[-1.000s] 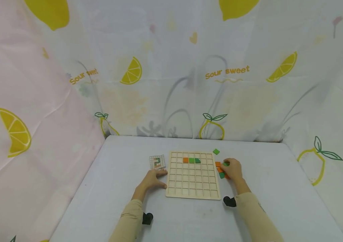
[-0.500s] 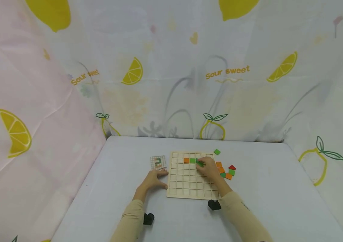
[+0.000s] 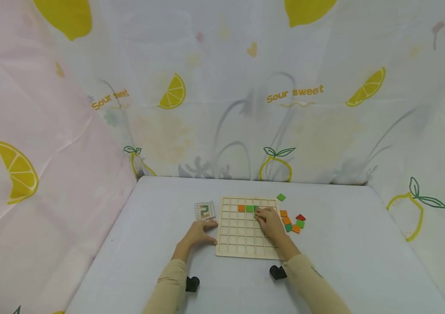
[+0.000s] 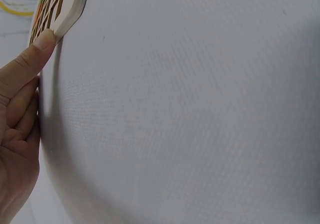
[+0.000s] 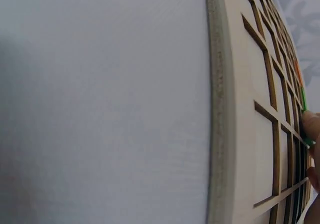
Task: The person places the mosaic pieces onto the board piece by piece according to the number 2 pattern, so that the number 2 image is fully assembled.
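A pale wooden grid board (image 3: 246, 240) lies on the table. In its upper part sit an orange tile (image 3: 241, 208), a light green tile (image 3: 249, 208) and a dark green tile (image 3: 255, 209) side by side. My right hand (image 3: 271, 222) is over the board, its fingertips pinching a green tile (image 5: 309, 141) just below the dark green one; the fingers mostly hide it in the head view. At the board's left edge my left hand (image 3: 198, 233) rests with thumb and fingers spread, the thumb (image 4: 44, 42) touching the corner.
Left of the board lies a small pattern card (image 3: 205, 211) with a printed grid. Loose orange tiles (image 3: 283, 213), green ones (image 3: 300, 224) and a red triangle (image 3: 300, 217) lie to its right. A single green tile (image 3: 281, 197) sits off the upper right corner.
My right hand has moved left from the loose tiles onto the board with a green tile and has since shifted slightly downward there. The left hand has stayed at the board's edge.
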Demonstrator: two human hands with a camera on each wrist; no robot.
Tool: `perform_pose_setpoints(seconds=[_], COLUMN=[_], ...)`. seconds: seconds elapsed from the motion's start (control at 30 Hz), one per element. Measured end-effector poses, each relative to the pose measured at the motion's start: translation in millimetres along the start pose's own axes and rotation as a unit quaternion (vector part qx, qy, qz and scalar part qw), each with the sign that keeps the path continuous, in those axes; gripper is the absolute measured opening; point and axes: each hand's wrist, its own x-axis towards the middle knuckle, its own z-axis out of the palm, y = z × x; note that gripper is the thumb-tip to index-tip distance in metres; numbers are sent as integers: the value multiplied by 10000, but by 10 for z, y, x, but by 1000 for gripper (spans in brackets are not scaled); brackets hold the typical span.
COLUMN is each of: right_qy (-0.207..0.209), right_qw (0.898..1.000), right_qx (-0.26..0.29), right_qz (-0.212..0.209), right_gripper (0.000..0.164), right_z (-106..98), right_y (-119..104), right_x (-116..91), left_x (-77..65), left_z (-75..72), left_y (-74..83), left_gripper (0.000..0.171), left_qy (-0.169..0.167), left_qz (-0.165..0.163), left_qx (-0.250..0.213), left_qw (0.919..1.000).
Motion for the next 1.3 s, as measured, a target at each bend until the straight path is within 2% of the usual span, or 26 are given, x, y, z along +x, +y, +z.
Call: perform_pose_setpoints(seconds=[0.17,0.3,0.37,0.5,0.7,0.83,0.93,1.1,1.2,1.3], right_qy=[47,28,38,202,325,503,851,1192,1031,656], right_qw=[9996,9997,9999,9959,9787,9686,9721,9735,9686,9647], right_qx=[-89,-43,140,684,1579,1807,1362,447,146,-34], right_qz=[-277,-236,-56,561,1271,1630,1710,1898,2257,2550], right_gripper=[15,15,14,11,18,27,27,26,29,32], right_z=[-38,-41,-33,-15,-76,-255,-420,-670,-771,-806], right_y=[-10,-3,0,7,29,2,49,228,281,311], right_x=[2,-17,-30,-49,-93,-187,-288,-496,-612,-711], left_x=[2,2,1,6,9,9,9,5,4,3], left_z=[-6,-8,-4,8,21,21,16,10,9,7], left_y=[8,6,2,-14,-18,-13,-2,4,1,6], left_gripper=[64,65,65,65,65,65,65,65,65,65], left_qy=[-27,-30,-30,-43,-13,-20,-8,0,-12,-11], left_qz=[-14,-6,-36,-79,13,73,72,10,-17,-25], left_qx=[9,81,73,76,21,-2,14,81,86,78], left_qw=[10000,10000,10000,9999,10000,10000,10000,10000,10000,10000])
